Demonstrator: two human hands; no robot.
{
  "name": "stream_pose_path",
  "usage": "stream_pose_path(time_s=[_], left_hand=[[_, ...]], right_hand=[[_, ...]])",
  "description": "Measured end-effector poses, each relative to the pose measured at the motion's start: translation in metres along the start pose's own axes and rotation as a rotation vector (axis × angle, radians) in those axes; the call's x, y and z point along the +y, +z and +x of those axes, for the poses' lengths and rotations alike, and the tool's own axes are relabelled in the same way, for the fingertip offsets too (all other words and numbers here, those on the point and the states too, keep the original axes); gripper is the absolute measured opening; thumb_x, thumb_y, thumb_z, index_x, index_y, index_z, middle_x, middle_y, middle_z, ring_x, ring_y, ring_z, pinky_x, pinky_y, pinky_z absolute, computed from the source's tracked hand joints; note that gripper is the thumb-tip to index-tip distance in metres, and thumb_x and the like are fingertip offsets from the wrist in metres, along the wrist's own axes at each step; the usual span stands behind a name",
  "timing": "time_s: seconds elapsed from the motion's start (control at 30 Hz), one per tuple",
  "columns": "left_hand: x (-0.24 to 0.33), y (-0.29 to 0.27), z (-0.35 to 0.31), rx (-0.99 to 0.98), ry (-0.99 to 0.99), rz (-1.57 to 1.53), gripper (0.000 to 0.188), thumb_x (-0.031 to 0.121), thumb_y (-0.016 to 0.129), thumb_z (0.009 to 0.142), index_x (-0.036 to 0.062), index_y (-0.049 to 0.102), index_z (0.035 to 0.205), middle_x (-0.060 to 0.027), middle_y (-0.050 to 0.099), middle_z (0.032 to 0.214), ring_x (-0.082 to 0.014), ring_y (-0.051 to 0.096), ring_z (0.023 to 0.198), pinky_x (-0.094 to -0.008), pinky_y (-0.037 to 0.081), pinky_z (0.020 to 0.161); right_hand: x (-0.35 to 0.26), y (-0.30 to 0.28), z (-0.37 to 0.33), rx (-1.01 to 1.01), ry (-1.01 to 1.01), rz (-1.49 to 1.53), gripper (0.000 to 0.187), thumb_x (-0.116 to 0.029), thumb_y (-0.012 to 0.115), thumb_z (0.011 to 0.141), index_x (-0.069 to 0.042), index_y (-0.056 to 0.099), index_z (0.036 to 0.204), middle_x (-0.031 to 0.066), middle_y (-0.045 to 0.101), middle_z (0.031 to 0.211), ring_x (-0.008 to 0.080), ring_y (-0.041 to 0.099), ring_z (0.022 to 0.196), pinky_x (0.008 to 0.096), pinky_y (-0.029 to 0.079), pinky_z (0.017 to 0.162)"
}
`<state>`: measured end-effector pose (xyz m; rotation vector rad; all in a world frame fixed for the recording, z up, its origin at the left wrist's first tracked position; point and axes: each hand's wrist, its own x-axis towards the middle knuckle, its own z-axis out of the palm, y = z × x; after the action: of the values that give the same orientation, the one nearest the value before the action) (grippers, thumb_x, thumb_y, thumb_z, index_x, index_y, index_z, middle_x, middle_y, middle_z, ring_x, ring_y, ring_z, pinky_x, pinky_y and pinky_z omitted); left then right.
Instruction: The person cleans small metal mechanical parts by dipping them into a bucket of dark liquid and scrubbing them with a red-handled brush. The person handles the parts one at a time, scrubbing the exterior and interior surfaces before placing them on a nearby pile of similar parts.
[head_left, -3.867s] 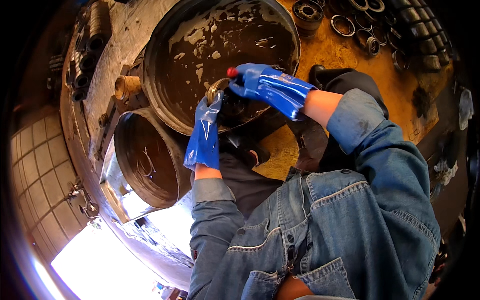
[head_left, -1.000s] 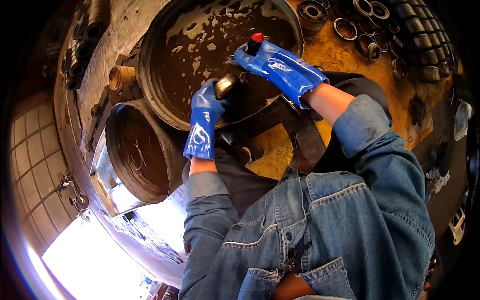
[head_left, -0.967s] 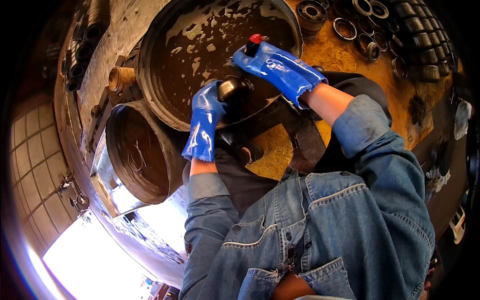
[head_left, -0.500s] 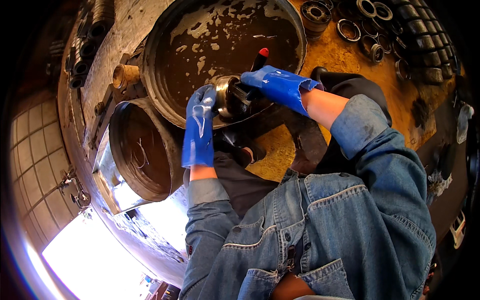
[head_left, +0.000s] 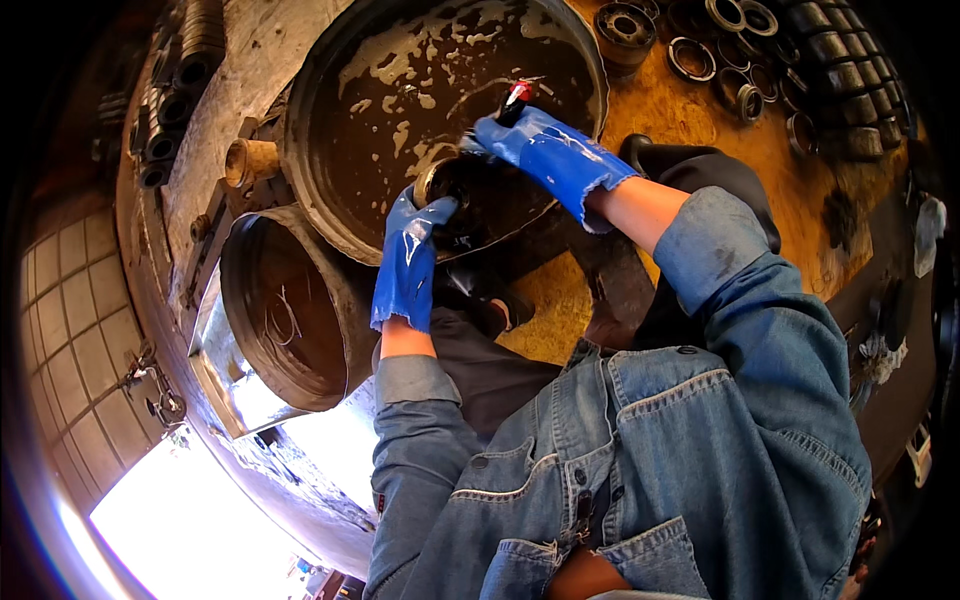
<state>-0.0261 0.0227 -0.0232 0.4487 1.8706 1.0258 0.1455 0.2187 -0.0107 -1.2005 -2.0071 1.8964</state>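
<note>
My left hand, in a wet blue rubber glove, grips a shiny metal ring over the near edge of a large round basin. Dark liquid with pale foam patches lies in the basin. My right hand, gloved the same way, is closed round a brush with a dark handle and a red end. The brush's working end is smeared by motion, a little above and right of the ring. The ring's lower part is dark and hard to make out against the liquid.
A smaller round drum with a thin wire inside stands left of my left forearm. A wooden block lies by the basin's left rim. Several metal rings and stacked dark cylindrical parts are at the far right.
My right hand and the brush have moved up and left, away from the ring. The ring has tilted and sits lower over the liquid, where ripples now show.
</note>
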Motion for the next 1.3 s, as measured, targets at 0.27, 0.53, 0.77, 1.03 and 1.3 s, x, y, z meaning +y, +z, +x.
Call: stream_pose_path(time_s=[0.27,0.53,0.77,1.03,1.3], left_hand=[[-0.001,0.007,-0.001,0.002,0.063,-0.020,0.044,0.015,0.077,0.093,-0.0083,0.066,0.128,-0.0088,0.075,0.116,-0.0170,0.071,0.099,-0.0299,0.056,0.092],[-0.012,0.000,0.002,0.044,0.107,-0.050,0.043,0.016,0.077,0.094,-0.0081,0.066,0.128,-0.0095,0.074,0.117,-0.0173,0.071,0.100,-0.0300,0.056,0.092],[-0.014,0.003,-0.007,0.052,0.133,-0.057,0.042,0.016,0.076,0.095,-0.0078,0.066,0.127,-0.0101,0.074,0.117,-0.0175,0.070,0.101,-0.0302,0.056,0.092],[-0.016,-0.001,-0.009,0.106,0.186,-0.050,0.041,0.017,0.075,0.096,-0.0076,0.066,0.127,-0.0107,0.074,0.117,-0.0178,0.070,0.102,-0.0303,0.056,0.092],[-0.016,0.003,-0.008,0.127,0.212,-0.057,0.040,0.018,0.074,0.097,-0.0074,0.067,0.127,-0.0114,0.074,0.117,-0.0181,0.070,0.103,-0.0305,0.056,0.093]], right_hand=[[0.005,0.028,0.014,-0.285,-0.290,0.008,0.030,-0.025,0.054,0.103,-0.012,0.067,0.080,0.0040,0.064,0.073,0.0171,0.058,0.073,0.0370,0.049,0.077],[-0.012,0.029,0.001,-0.232,-0.105,0.012,0.044,-0.046,0.055,0.105,-0.007,0.074,0.104,0.0070,0.071,0.087,0.0177,0.064,0.085,0.0372,0.051,0.085],[0.008,0.024,0.001,0.030,0.028,-0.153,0.051,-0.053,0.059,0.101,-0.004,0.074,0.105,0.0189,0.074,0.090,0.0324,0.071,0.088,0.0433,0.054,0.085],[-0.013,0.007,-0.032,-0.096,-0.042,-0.117,0.052,-0.053,0.057,0.099,-0.003,0.072,0.104,0.0189,0.074,0.092,0.0345,0.069,0.088,0.0451,0.053,0.084],[-0.038,0.008,-0.069,-0.217,-0.067,-0.213,0.043,-0.044,0.062,0.096,-0.003,0.073,0.099,0.0219,0.073,0.091,0.0368,0.068,0.086,0.0458,0.053,0.080]])
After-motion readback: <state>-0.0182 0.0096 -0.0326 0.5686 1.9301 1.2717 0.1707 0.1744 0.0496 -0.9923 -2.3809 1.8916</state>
